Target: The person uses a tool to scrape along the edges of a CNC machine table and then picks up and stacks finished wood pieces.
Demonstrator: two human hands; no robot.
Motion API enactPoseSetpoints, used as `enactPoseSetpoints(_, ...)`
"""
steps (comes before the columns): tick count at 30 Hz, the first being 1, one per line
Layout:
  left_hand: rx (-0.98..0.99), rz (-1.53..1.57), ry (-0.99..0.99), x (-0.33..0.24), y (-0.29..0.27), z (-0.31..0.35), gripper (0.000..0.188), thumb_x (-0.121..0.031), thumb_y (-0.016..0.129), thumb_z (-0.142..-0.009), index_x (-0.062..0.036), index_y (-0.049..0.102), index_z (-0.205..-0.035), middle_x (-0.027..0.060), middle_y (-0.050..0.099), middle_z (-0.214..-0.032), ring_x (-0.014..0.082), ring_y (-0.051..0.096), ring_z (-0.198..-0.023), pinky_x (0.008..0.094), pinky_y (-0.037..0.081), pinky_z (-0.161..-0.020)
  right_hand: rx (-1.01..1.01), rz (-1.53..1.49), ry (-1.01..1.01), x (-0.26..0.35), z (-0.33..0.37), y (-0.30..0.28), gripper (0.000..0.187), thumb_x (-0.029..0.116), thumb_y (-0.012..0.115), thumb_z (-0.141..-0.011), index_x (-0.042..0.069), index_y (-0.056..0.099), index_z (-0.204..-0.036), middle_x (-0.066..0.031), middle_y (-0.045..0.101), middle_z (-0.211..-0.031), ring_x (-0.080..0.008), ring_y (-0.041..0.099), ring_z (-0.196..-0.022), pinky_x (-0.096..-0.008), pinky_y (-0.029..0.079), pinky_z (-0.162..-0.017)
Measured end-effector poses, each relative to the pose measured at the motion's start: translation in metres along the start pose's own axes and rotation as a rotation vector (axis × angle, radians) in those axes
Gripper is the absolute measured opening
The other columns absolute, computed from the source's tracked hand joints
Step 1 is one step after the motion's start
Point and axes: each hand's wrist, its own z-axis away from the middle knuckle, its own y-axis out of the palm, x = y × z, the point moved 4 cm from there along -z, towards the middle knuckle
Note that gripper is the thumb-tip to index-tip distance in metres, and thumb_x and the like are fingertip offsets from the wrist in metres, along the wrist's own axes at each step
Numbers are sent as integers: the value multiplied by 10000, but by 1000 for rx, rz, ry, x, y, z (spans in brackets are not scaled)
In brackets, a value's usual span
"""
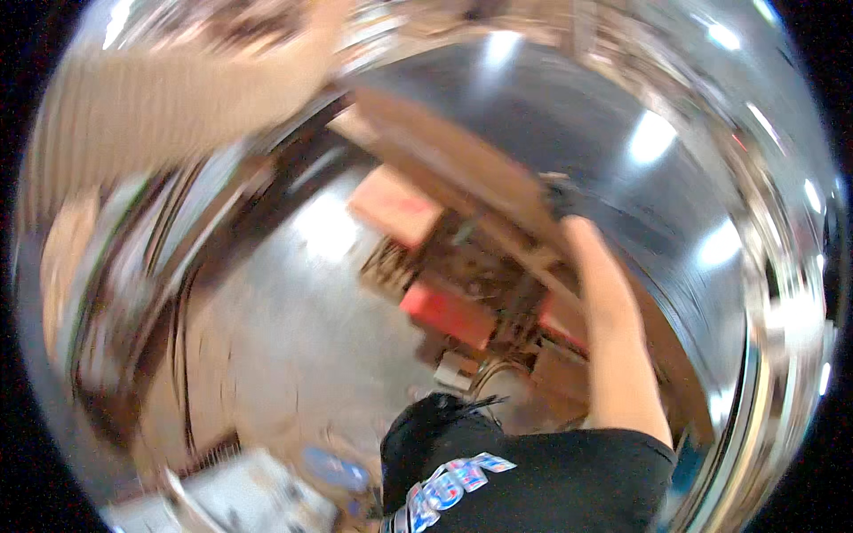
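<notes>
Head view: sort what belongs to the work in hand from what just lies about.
In hand:
right hand, resting on the long brown wooden board

Lying about:
red flat block
pale orange box
grey concrete floor

Left hand not visible; picture blurred.

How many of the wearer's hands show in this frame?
1. The right hand reaches up along a long brown board, right of centre. The left hand is out of view; the picture is blurred.

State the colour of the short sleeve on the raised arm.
Black: the short sleeve at the lower edge of the head view, below the right hand, which reaches up to blurred brown boards.
</notes>
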Motion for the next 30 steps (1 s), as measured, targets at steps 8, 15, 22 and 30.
enactPoseSetpoints(8, -609, -59, 164, 112, -23, 135, 354, -240, 540, -887, 9, 582, -1136, 188, 602, -1131, 321, 562, -1055, 380, 403, -956, 163, 166, -827, 39, 96, 169, 249, 196, 581, -844, 99, 619, -1070, -51, 586, -1044, -188, 525, -954, -306, 450, -837)
enactPoseSetpoints(15, -558, 374, -276, 29, -24, 212, 392, -260, 542, -861, -31, 568, -1178, 200, 590, -1164, 313, 592, -1032, 362, 456, -885, 598, 296, -1016, 52, 175, 292, 268, 169, 590, -844, 86, 604, -1098, -105, 569, -1122, -250, 520, -1033, -347, 447, -866)
enactPoseSetpoints(22, -238, 290, -596, 233, 165, 218, 431, -365, 526, -829, -76, 603, -1140, 169, 596, -1172, 343, 553, -1097, 411, 422, -946, 967, 562, -1375, 37, 248, 422, 292, 142, 598, -844, 74, 589, -1127, -160, 552, -1199, -311, 515, -1112, -388, 445, -896)
enactPoseSetpoints(30, -692, 642, -667, 171, 97, 193, 331, -207, 624, -821, -31, 612, -1102, 142, 650, -1040, 196, 624, -934, 304, 480, -837, 1735, 692, -721, -41, 249, 553, 428, 110, 660, -839, 94, 523, -1244, -63, 595, -1031, -186, 551, -935, -299, 466, -827)
